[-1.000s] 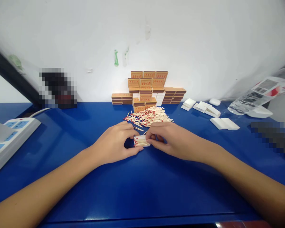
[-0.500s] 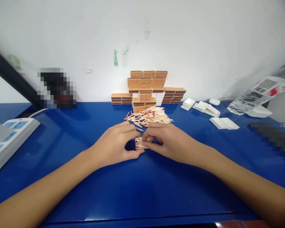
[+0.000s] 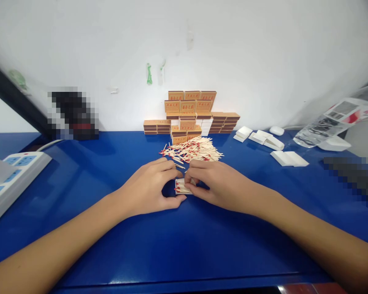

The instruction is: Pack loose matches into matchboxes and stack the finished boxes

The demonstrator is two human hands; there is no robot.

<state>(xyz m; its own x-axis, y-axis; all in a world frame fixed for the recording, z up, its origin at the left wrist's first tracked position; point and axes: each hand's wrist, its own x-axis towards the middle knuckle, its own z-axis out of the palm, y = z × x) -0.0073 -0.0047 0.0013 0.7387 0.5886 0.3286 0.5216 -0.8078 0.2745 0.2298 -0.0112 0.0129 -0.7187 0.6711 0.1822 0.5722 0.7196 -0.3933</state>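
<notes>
A small white matchbox tray [image 3: 184, 193] lies on the blue table, with several red-headed matches [image 3: 180, 187] inside, heads to the left. My left hand [image 3: 150, 185] grips the tray, thumb along its near side and fingers at the far side. Over the tray's right part, my right hand [image 3: 222, 181] is closed in a pinch on matches, hiding that end of the tray. Just behind both hands spreads a pile of loose matches [image 3: 199, 150].
Printed matchboxes [image 3: 188, 107] are stacked against the wall behind the pile. White empty trays [image 3: 290, 159] lie at right, near a clear plastic bottle [image 3: 325, 124]. A power strip [image 3: 18, 175] sits at far left. A blurred dark object [image 3: 352, 175] is at right.
The matches in my right hand have gone lower into the tray, and the matches there lie flatter. My left hand has stayed almost still around the tray.
</notes>
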